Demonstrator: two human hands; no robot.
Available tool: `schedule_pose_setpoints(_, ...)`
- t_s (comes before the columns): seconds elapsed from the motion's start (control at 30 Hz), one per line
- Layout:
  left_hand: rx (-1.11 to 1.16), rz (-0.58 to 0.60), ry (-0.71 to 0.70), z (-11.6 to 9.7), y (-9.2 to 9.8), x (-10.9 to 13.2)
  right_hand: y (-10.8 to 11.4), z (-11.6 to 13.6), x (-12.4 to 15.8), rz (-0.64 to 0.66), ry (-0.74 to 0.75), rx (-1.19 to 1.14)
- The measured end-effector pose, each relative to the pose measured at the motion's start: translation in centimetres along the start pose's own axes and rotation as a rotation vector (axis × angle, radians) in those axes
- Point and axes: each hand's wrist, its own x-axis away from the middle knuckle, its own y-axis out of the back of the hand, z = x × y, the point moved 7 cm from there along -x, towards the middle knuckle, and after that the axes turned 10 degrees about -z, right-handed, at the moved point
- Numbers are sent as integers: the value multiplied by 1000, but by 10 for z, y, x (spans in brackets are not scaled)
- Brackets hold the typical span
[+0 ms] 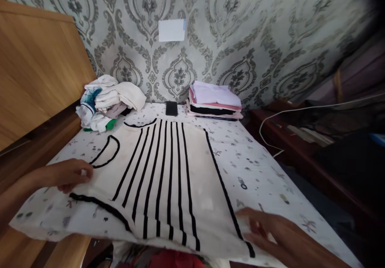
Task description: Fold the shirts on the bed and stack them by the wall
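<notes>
Striped top [170, 180] lies nearest; heap [110, 99], folded stack [215, 95] behind.

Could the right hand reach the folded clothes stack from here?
Likely yes, with a forward stretch: only patterned sheet seems to lie between the right hand and the folded clothes stack.

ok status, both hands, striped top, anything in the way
Left hand at near shoulder, right hand at hem, grips unclear. Striped top spread on patterned sheet. Crumpled clothes and folded stack beyond it, neither seems in the way.
</notes>
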Motion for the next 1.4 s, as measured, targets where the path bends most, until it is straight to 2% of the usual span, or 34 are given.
schedule_pose_setpoints(0.03,-136,-91,-66,-16,5,-5,-3,9,-21,54,39,5)
schedule_pose_setpoints(0.07,-254,-199,-156,-40,8,-11,-5,22,-47,48,89,2)
schedule_pose_setpoints(0.1,-336,-323,-273,-71,8,-17,-12,40,-74,29,160,-5)
schedule_pose_setpoints(0.13,-348,-382,-390,-103,0,-24,-23,60,-103,17,235,-10)
schedule_pose_setpoints(0.2,-192,-379,-616,-164,-27,-43,-60,98,-156,37,349,6)
schedule_pose_setpoints(0.27,-128,-403,-750,-201,-52,-70,-101,126,-201,72,415,61)
schedule_pose_setpoints(0.3,-160,-432,-776,-208,-61,-85,-119,132,-220,76,417,90)
schedule_pose_setpoints(0.37,-240,-504,-733,-197,-64,-115,-142,128,-249,110,399,130)
schedule_pose_setpoints(0.4,-278,-541,-678,-181,-59,-128,-146,118,-259,114,387,147)
schedule_pose_setpoints(0.47,-330,-602,-537,-140,-39,-145,-137,84,-273,78,334,181)
schedule_pose_setpoints(0.57,-376,-650,-395,-86,-7,-152,-98,18,-286,-78,152,199)
schedule_pose_setpoints(0.63,-395,-668,-372,-76,5,-147,-71,-21,-291,-187,8,200)
schedule_pose_setpoints(0.67,-407,-688,-371,-80,9,-144,-60,-37,-292,-236,-61,206)
schedule_pose_setpoints(0.73,-427,-730,-416,-108,12,-138,-45,-61,-294,-309,-186,231)
schedule_pose_setpoints(0.83,-312,-687,-636,-183,-1,-136,-37,-75,-294,-358,-311,238)
schedule_pose_setpoints(0.9,-110,-569,-779,-239,-16,-140,-39,-73,-293,-360,-322,213)
schedule_pose_setpoints(0.97,91,-462,-846,-289,-32,-149,-42,-62,-289,-372,-277,175)
schedule_pose_setpoints(1.07,207,-400,-875,-343,-54,-167,-46,-41,-278,-402,-156,128)
schedule_pose_setpoints(1.13,253,-358,-876,-364,-67,-179,-51,-27,-269,-417,-8,82)
schedule_pose_setpoints(1.2,303,-315,-871,-372,-76,-189,-53,-15,-259,-444,177,35)
schedule_pose_setpoints(1.27,349,-291,-862,-373,-82,-196,-55,-8,-250,-473,326,42)
schedule_pose_setpoints(1.4,490,-252,-805,-362,-88,-204,-57,-2,-241,-485,436,255)
